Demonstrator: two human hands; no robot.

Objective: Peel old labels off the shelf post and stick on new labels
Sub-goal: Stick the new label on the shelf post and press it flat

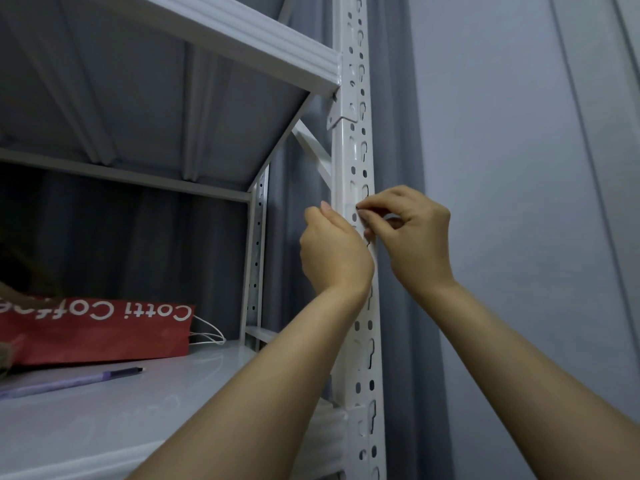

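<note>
A pale label (350,206) sits mid-height on the white perforated shelf post (356,140), its edge pinched by the right hand (412,233) fingertips, while the left hand (334,252) presses curled against the post's left face, above a shelf (114,420) holding a red bag (93,330) and pen (69,382).

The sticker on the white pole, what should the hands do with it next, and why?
Probably the right hand should keep picking at the edge of the pale, nearly clear label on the white perforated metal shelf post until a corner lifts. Its fingertips are pinched right at the label, which looks still flat on the post, while the left hand rests against the post's other side.
</note>
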